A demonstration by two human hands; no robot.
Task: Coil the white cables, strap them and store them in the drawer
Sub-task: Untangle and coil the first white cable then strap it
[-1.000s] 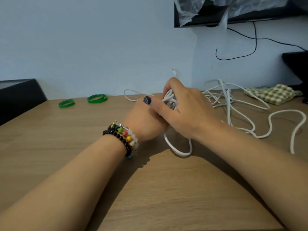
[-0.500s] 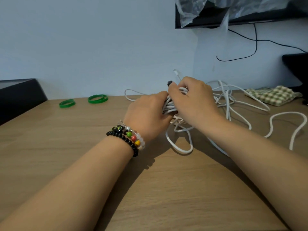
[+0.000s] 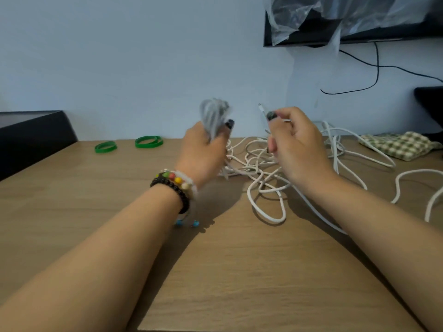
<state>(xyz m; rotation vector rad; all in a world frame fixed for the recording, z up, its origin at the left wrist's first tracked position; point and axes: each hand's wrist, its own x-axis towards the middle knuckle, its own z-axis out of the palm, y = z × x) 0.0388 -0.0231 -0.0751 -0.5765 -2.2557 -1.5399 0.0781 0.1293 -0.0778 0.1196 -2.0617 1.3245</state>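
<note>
My left hand (image 3: 202,152) grips a bundle of coiled white cable (image 3: 213,113), raised upright above the wooden table (image 3: 215,271); the loops stick out above my fist, blurred. My right hand (image 3: 294,147) is held apart to the right and pinches the plug end of a white cable (image 3: 262,110) between thumb and forefinger. Below and between both hands a loose tangle of white cables (image 3: 261,178) lies on the table, with strands trailing off to the right (image 3: 407,178).
Two green rubber bands (image 3: 105,147) (image 3: 148,141) lie at the back left of the table. A black box (image 3: 28,135) stands at the left edge. A checked cloth (image 3: 402,144) lies back right. A black cable hangs on the wall under a plastic-covered screen (image 3: 359,20).
My hands were pressed together around the cable bundle low over the table. They have lifted and parted: the left keeps the bundle, the right has drawn out a plug end to the right.
</note>
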